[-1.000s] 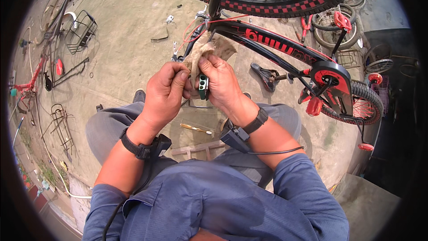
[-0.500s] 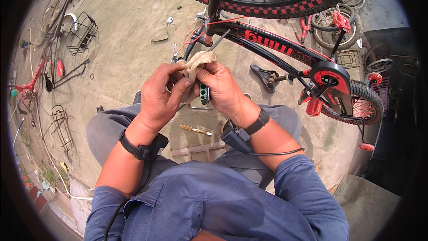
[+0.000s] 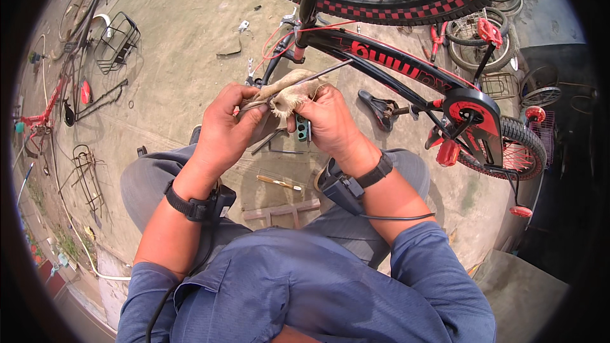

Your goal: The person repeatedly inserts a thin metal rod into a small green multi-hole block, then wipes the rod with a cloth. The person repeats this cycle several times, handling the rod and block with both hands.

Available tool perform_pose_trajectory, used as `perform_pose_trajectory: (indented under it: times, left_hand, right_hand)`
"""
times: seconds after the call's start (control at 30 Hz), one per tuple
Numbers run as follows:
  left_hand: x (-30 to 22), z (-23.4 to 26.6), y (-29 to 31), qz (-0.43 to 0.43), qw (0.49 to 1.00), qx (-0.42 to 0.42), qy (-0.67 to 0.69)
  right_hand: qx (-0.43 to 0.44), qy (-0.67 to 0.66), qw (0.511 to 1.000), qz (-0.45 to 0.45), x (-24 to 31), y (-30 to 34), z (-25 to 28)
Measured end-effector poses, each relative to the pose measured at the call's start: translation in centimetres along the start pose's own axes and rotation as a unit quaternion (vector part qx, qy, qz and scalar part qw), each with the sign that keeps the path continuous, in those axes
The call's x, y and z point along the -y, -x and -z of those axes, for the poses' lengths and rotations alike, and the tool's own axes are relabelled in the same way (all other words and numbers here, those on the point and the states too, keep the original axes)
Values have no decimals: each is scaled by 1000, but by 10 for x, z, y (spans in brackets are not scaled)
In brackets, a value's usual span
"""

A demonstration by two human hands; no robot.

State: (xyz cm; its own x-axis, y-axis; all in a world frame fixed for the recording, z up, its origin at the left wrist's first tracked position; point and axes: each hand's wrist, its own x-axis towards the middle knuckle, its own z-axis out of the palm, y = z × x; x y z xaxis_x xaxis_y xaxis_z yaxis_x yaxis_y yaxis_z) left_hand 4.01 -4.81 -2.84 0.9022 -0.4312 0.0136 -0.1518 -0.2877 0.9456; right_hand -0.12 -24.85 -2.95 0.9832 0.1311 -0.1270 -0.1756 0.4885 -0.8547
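In front of my body both hands are closed on a beige rag point(image 3: 293, 100) with a frayed edge. My left hand point(image 3: 225, 128) pinches its left end between thumb and fingers. My right hand point(image 3: 330, 124) presses the rag with its thumb. Under that hand shows part of a green-handled folding tool point(image 3: 301, 129), whose hidden part I cannot follow. A thin dark rod point(image 3: 330, 68), like a hex key, sticks out of the rag to the upper right. Another short dark rod point(image 3: 267, 141) points down below my hands.
A black and red bicycle frame point(image 3: 387, 63) stands upside down ahead and right, its wheel point(image 3: 394, 9) raised. A black saddle point(image 3: 379, 111) lies under it. A brush point(image 3: 278, 182) and a wooden stool-like frame point(image 3: 279, 211) lie between my legs. Wire baskets point(image 3: 117, 41) sit left.
The rag has spread and turned to the right in my hands. The dark rod now reaches farther right. My right hand has shifted slightly right, and more of the short rod shows below.
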Motion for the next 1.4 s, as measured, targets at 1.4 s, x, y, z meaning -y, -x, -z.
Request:
perform_pose_trajectory:
  times: [1.4]
  left_hand:
    - [-4,-5,-6,152,855,15,496]
  right_hand:
    - [-32,113,993,-17,-10,-1,-21]
